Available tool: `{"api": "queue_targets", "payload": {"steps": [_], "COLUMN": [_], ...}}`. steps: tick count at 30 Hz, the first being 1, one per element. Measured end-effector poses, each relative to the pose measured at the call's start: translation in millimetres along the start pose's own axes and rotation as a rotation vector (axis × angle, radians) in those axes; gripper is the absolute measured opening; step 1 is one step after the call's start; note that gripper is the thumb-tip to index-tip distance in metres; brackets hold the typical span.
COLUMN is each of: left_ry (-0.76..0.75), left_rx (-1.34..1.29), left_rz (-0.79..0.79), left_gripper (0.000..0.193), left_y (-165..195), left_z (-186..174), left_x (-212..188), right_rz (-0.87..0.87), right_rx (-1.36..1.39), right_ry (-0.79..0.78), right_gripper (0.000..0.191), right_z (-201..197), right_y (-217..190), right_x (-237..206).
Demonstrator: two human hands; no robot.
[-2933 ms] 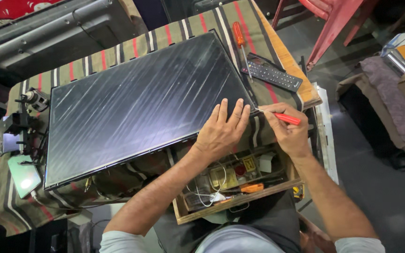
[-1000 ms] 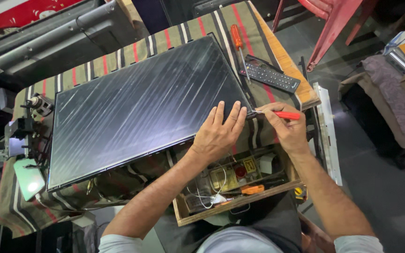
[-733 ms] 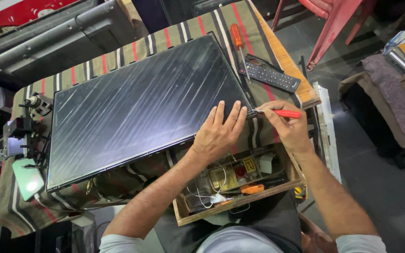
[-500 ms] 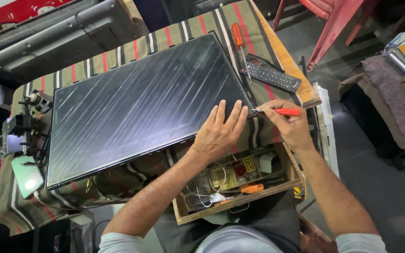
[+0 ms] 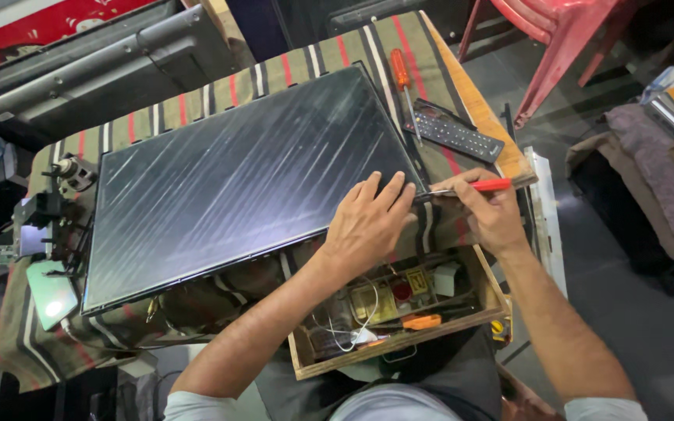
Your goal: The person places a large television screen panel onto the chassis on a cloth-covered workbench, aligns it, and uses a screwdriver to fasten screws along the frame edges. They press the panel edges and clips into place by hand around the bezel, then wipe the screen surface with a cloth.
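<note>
Screen: flat dark panel [image 5: 251,187] lies face-up on the striped cloth [image 5: 337,54] padding the workbench, reaching its near right corner.
Left hand [image 5: 368,226]: fingers spread flat, gripping nothing, pinning the panel's corner.
Right hand [image 5: 493,214]: fingers closed around a red-handled tool [image 5: 470,187], tip at the panel's edge.
Spare: orange screwdriver [image 5: 403,82] and remote [image 5: 454,136] parked by the right edge.

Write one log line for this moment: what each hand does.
left hand: flat on flat screen panel corner | right hand: holds red-handled tool, tip at panel edge
</note>
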State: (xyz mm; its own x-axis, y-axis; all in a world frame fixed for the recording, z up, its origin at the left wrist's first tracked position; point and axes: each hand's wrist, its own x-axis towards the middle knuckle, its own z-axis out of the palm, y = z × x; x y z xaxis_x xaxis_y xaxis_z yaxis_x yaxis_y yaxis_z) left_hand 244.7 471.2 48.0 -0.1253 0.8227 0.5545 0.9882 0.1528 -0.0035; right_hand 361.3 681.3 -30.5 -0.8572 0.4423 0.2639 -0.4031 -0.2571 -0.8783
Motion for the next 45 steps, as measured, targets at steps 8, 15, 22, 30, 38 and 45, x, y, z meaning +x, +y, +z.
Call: {"api": "queue_targets", "payload": {"steps": [8,15,22,30,38,45], "left_ry": [-0.199,-0.220,-0.235,-0.400,-0.639,-0.789], "left_rx": [-0.192,-0.255,-0.363,-0.417,-0.314,-0.247], "left_rz": [-0.177,-0.223,-0.213,-0.255,-0.386,-0.423], "left_gripper": [0.017,0.021,0.018,0.019,0.033,0.038], "left_y": [-20.8,-26.4,-25.3,-18.7,-14.7,-7.0], "left_z": [0.2,15.1,27.2,33.4,42.6,44.8], "left_x": [44.8,61.3,68.6,85.8,116.5,132.7], "right_rz": [0.033,0.033,0.162,0.251,0.323,0.215], "right_rx": [-0.117,-0.005,0.155,0.238,0.295,0.388], "right_ry": [0.348,0.319,0.170,0.129,0.166,0.172], "right_gripper": [0.036,0.029,0.024,0.029,0.026,0.022], "right_z": [23.4,23.0,-0.8,-2.1,2.9,-2.1], "right_y": [8.7,32.2,35.5,21.7,11.5,26.3], "right_x": [11.6,16.5,-1.1,-7.0,-10.6,-13.7]}}
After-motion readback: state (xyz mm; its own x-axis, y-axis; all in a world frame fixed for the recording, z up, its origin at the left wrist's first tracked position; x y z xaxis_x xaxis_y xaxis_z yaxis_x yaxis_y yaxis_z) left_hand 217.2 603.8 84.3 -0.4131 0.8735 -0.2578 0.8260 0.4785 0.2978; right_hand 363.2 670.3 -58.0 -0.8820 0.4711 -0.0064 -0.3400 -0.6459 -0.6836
